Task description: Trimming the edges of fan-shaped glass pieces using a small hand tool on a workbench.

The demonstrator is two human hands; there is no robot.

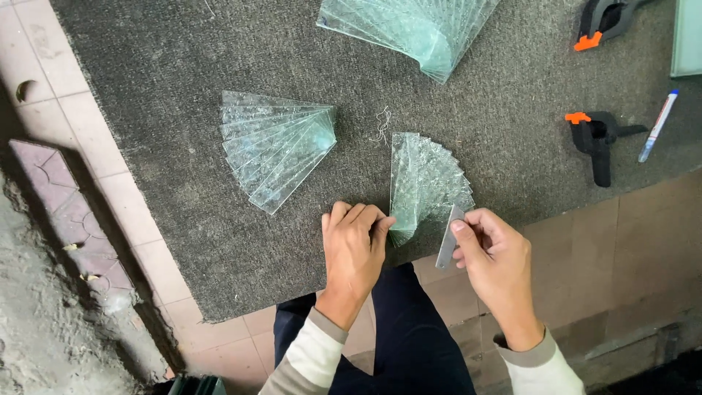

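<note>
Glass strips lay fanned (428,183) on grey felt matting (183,241) at the near edge, the left hand (355,245) pressing the fan's near corner with curled fingers. The right hand (493,252) pinched 1 narrow strip (448,238) beside it; judging by this, firm pressure on the pivot and a grip clear of sharp edges suited the work.

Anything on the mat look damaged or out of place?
A small tangle of pale thread lies loose on the grey mat, between the two fanned stacks of glass strips. The glass looks crackled, though perhaps by pattern.
</note>
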